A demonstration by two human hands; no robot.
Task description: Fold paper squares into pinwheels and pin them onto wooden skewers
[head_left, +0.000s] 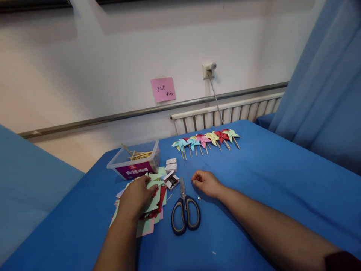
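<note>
The left hand [137, 195] presses flat, fingers spread, on the pile of coloured paper squares [152, 210] beside the scissors [184, 212] on the blue desk [267, 180], seemingly picking a sheet, while the right hand [205, 183] rests loosely curled, empty.

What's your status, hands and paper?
Left hand flat on coloured paper stack. Right hand loosely curled on blue cloth, holding nothing visible. Scissors lie between them.
</note>
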